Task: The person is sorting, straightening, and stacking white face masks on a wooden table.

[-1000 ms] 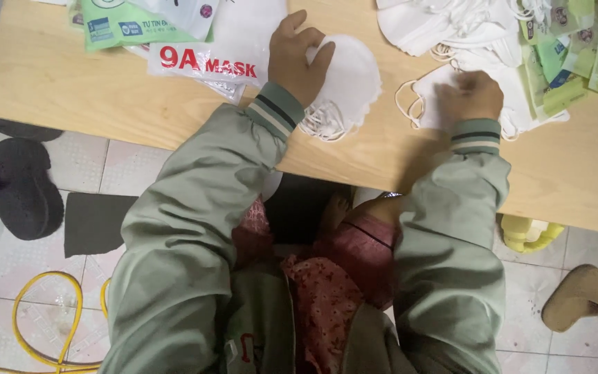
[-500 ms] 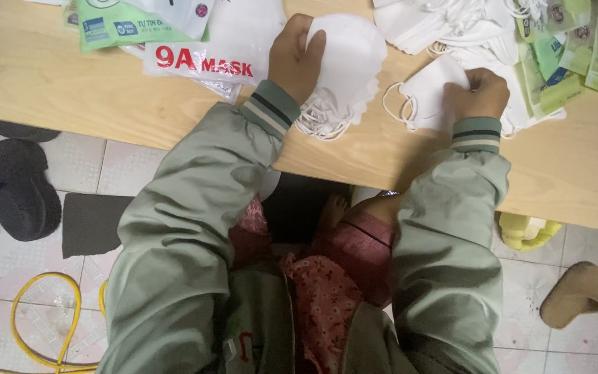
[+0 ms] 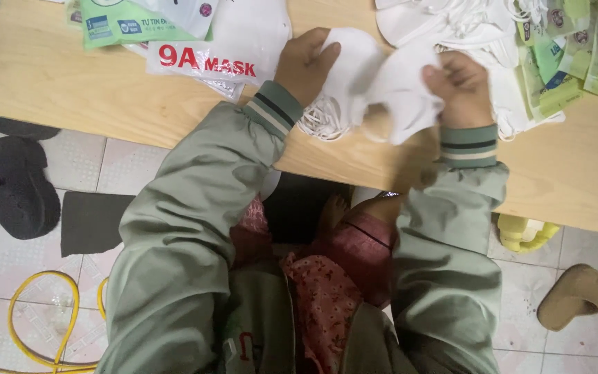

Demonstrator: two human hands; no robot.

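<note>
- Hands are shown over a pale, smooth-grained wooden table [image 3: 70,104], which serves as landmark.
- A soft, white, cup-shaped fabric mask [image 3: 354,66] is gripped by the left hand [image 3: 306,66], fingers curled over its rounded edge; thin white elastic loops [image 3: 320,118] are bunched beneath it, near the table's front edge.
- A second white fabric mask [image 3: 399,93], creased and limp, is pinched by the right hand [image 3: 459,86], its fingers closed on the cloth; it is seen touching the first mask above the table's front edge.
- A heap of loose white masks [image 3: 451,21] is piled at the table's far side.
- Glossy flat white plastic packets [image 3: 243,41] and green ones [image 3: 119,24] are spread at the table's far left.
- Small green sachets [image 3: 569,62] are stacked at the table's far right.
- A dark, round slipper [image 3: 19,190] is seen on the tiled floor, left of the table.
</note>
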